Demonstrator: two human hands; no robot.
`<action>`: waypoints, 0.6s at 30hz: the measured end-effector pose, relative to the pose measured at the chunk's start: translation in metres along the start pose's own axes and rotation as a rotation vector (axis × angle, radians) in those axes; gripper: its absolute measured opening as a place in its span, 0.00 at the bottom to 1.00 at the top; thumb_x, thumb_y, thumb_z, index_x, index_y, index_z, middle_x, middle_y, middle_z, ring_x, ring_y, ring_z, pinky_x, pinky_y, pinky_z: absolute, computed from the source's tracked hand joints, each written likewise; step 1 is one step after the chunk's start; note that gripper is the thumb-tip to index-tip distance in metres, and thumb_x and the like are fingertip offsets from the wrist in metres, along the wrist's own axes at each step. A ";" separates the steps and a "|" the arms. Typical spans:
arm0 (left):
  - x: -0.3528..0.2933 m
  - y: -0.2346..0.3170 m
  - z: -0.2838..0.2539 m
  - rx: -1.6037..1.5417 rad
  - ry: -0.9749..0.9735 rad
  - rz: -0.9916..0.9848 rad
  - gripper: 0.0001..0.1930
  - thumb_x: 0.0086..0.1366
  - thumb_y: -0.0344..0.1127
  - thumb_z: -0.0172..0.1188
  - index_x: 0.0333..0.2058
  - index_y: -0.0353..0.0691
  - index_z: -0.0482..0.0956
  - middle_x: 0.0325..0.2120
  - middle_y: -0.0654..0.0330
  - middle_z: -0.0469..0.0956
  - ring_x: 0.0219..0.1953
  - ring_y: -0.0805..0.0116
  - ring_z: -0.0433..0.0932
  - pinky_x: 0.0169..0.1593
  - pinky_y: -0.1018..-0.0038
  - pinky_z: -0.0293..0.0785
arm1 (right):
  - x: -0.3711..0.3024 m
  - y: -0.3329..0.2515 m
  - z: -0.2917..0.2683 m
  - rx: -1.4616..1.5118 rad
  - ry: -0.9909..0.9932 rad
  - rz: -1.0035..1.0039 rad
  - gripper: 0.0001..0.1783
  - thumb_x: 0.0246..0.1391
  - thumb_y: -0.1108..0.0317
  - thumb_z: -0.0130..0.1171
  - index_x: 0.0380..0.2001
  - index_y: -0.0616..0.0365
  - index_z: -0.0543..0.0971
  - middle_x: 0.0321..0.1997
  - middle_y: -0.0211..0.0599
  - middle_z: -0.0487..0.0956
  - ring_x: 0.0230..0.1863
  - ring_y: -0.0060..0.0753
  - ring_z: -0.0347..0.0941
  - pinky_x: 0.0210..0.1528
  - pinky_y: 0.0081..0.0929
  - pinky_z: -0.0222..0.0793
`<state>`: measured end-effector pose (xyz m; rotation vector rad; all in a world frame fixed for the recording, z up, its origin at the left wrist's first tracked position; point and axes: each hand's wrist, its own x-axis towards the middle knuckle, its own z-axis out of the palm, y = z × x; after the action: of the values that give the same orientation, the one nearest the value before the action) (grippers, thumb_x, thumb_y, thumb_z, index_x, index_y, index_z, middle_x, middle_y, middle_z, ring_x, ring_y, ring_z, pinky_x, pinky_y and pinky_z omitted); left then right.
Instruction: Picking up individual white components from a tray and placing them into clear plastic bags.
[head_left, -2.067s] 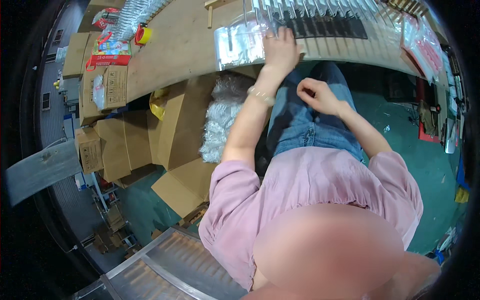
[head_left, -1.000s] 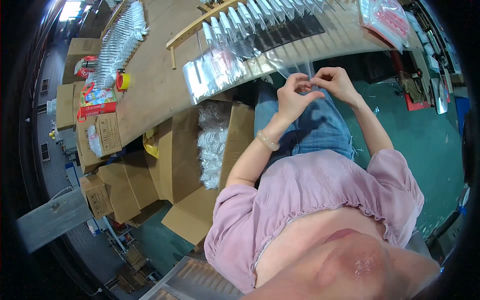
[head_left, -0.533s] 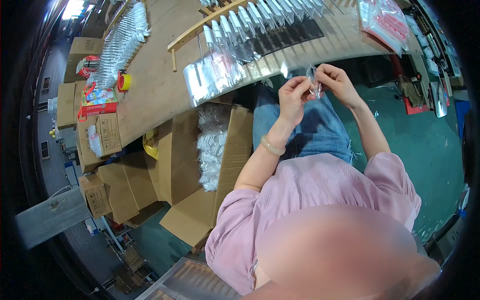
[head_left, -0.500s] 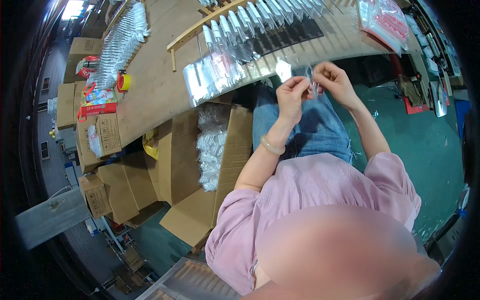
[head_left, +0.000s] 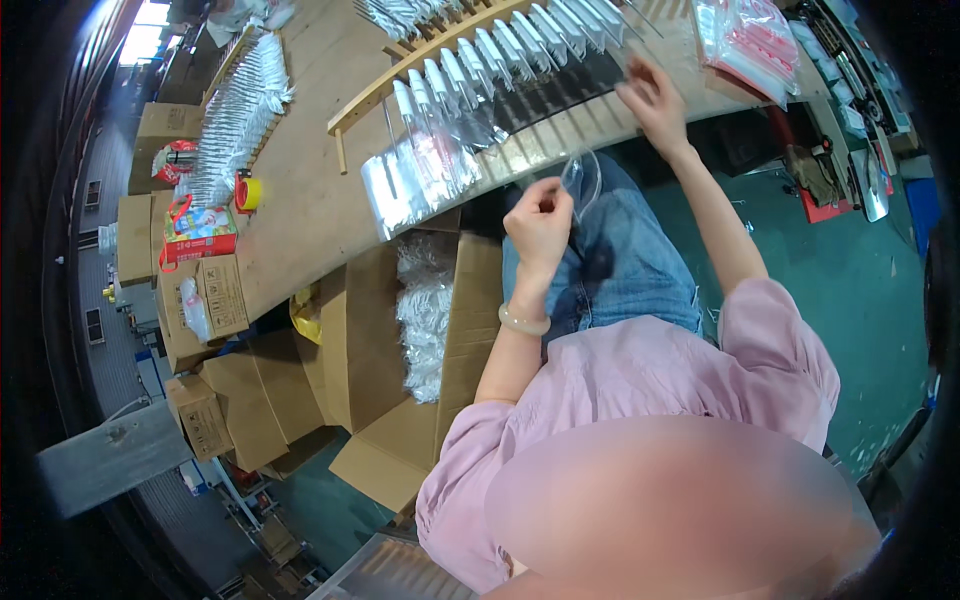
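My left hand [head_left: 540, 222] is closed above my jeans, near the table's front edge. From its fingers rises a thin, clear looped strip [head_left: 597, 190], perhaps plastic; its exact kind I cannot make out. My right hand [head_left: 657, 105] is raised over the table edge with thumb and fingers apart, slightly blurred, and nothing visible in it. Nearest to it is a wooden rack [head_left: 408, 62] with a row of white-wrapped pieces [head_left: 490, 52] on thin metal rods. Below the rack's left part, shiny clear plastic bags [head_left: 415, 180] lie on the table edge.
An open cardboard box [head_left: 465, 310] holding clear plastic packets [head_left: 425, 320] stands left of my legs. A second loaded rack [head_left: 235, 110], yellow tape [head_left: 248, 193] and a red gift box [head_left: 200, 232] are farther left. Red-printed plastic bags [head_left: 745, 45] lie at the right.
My hands have parted. The right hand has moved up toward the rack, while the left has shifted down and left with the clear strip, which now shows as a loop.
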<state>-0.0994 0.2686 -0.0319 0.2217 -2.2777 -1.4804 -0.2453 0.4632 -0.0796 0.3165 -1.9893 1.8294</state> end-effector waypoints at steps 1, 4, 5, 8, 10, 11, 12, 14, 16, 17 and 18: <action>-0.003 0.001 0.000 -0.001 -0.037 -0.002 0.05 0.55 0.27 0.62 0.29 0.32 0.82 0.17 0.66 0.77 0.20 0.84 0.72 0.25 0.84 0.69 | 0.023 0.009 0.012 0.031 0.129 -0.095 0.37 0.47 0.59 0.67 0.58 0.58 0.65 0.47 0.34 0.76 0.48 0.26 0.72 0.49 0.23 0.68; -0.013 0.002 -0.007 0.009 -0.088 0.005 0.05 0.56 0.28 0.62 0.30 0.32 0.82 0.17 0.67 0.76 0.20 0.85 0.70 0.25 0.84 0.67 | 0.070 0.012 0.039 -0.029 0.163 -0.063 0.36 0.47 0.62 0.68 0.57 0.59 0.66 0.49 0.40 0.75 0.51 0.30 0.71 0.52 0.25 0.67; -0.016 0.003 -0.011 0.008 -0.094 -0.012 0.05 0.55 0.28 0.62 0.30 0.33 0.82 0.17 0.64 0.77 0.20 0.83 0.72 0.25 0.82 0.68 | 0.086 0.019 0.046 -0.022 0.169 -0.075 0.36 0.47 0.62 0.68 0.57 0.59 0.66 0.49 0.40 0.75 0.51 0.30 0.71 0.52 0.25 0.67; -0.025 0.003 -0.018 0.010 -0.126 -0.028 0.05 0.55 0.28 0.62 0.31 0.35 0.82 0.17 0.58 0.78 0.19 0.78 0.74 0.25 0.79 0.70 | 0.105 0.058 0.070 0.021 0.211 0.031 0.33 0.46 0.64 0.68 0.55 0.60 0.67 0.48 0.41 0.75 0.49 0.32 0.72 0.52 0.27 0.68; -0.031 -0.002 -0.023 -0.013 -0.134 -0.048 0.06 0.56 0.28 0.61 0.32 0.34 0.82 0.17 0.65 0.76 0.20 0.83 0.71 0.24 0.83 0.67 | 0.103 0.073 0.088 0.551 0.330 -0.045 0.31 0.47 0.64 0.68 0.53 0.60 0.68 0.47 0.39 0.76 0.47 0.32 0.73 0.51 0.27 0.68; -0.032 -0.004 -0.025 -0.023 -0.129 -0.060 0.06 0.57 0.28 0.61 0.33 0.33 0.82 0.17 0.68 0.75 0.20 0.86 0.69 0.24 0.85 0.65 | 0.107 0.070 0.096 0.822 0.373 -0.085 0.30 0.47 0.63 0.67 0.52 0.60 0.68 0.47 0.38 0.76 0.46 0.33 0.73 0.51 0.28 0.68; -0.032 -0.006 -0.025 -0.023 -0.129 -0.048 0.06 0.57 0.28 0.61 0.33 0.33 0.82 0.17 0.68 0.75 0.20 0.86 0.69 0.24 0.85 0.65 | 0.109 0.068 0.098 0.828 0.376 -0.095 0.30 0.47 0.63 0.67 0.52 0.60 0.68 0.47 0.38 0.76 0.46 0.33 0.73 0.51 0.28 0.68; -0.034 -0.008 -0.028 -0.023 -0.128 -0.064 0.06 0.58 0.28 0.61 0.33 0.34 0.82 0.17 0.68 0.75 0.20 0.86 0.69 0.24 0.86 0.65 | 0.105 0.052 0.107 0.724 0.419 -0.076 0.29 0.47 0.64 0.67 0.52 0.59 0.69 0.45 0.36 0.77 0.43 0.30 0.74 0.48 0.27 0.69; -0.031 -0.009 -0.030 -0.026 -0.133 -0.068 0.06 0.58 0.28 0.61 0.33 0.34 0.82 0.17 0.68 0.75 0.20 0.86 0.68 0.24 0.86 0.64 | 0.106 0.041 0.104 0.668 0.446 -0.070 0.28 0.47 0.64 0.66 0.51 0.59 0.69 0.44 0.35 0.77 0.41 0.28 0.75 0.46 0.26 0.70; -0.029 -0.007 -0.030 -0.001 -0.137 -0.039 0.06 0.58 0.28 0.61 0.33 0.34 0.82 0.17 0.68 0.75 0.20 0.86 0.69 0.24 0.86 0.65 | 0.105 0.039 0.096 0.472 0.435 -0.050 0.26 0.47 0.66 0.66 0.50 0.59 0.71 0.42 0.33 0.78 0.41 0.25 0.74 0.44 0.24 0.70; -0.027 -0.006 -0.030 0.024 -0.142 -0.011 0.06 0.58 0.29 0.62 0.33 0.34 0.82 0.17 0.68 0.75 0.20 0.86 0.69 0.24 0.86 0.65 | 0.104 0.037 0.088 0.276 0.422 -0.028 0.25 0.47 0.68 0.66 0.49 0.60 0.72 0.39 0.32 0.79 0.40 0.22 0.74 0.42 0.23 0.70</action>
<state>-0.0629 0.2507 -0.0336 0.1410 -2.4100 -1.5189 -0.3668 0.3914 -0.0705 0.0291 -1.4477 1.9609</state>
